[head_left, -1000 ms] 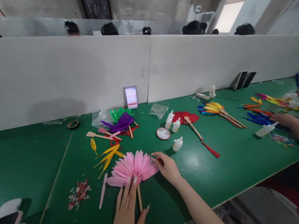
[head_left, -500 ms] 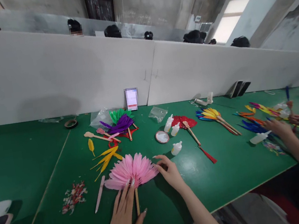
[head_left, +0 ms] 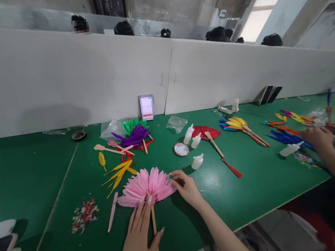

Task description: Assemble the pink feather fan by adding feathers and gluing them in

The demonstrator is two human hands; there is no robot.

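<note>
A pink feather fan (head_left: 146, 186) lies on the green table with its thin wooden handle (head_left: 153, 219) toward me. My left hand (head_left: 141, 229) rests flat over the base of the feathers, fingers stretched out, thumb beyond the handle. At the fan's right edge, my right hand (head_left: 187, 187) pinches the tip of an outer pink feather between thumb and fingers. Left of the fan are a pink pen-like stick (head_left: 113, 212) and loose yellow feathers (head_left: 120, 174). White glue bottles (head_left: 197, 161) and a small round dish (head_left: 181, 149) stand behind my right hand.
Purple (head_left: 134, 136) and green feather fans, a red fan with tassel (head_left: 206, 132) and a multicoloured fan (head_left: 237, 124) lie farther back. Tape (head_left: 79, 136), scraps (head_left: 85, 215) and a propped phone (head_left: 146, 107) are around. At right, a co-worker's hands (head_left: 319, 137) handle a wooden-handled piece.
The view has tilted slightly. My left hand stays on the fan, and my right hand remains at its right edge. The co-worker's hands have shifted a little.
</note>
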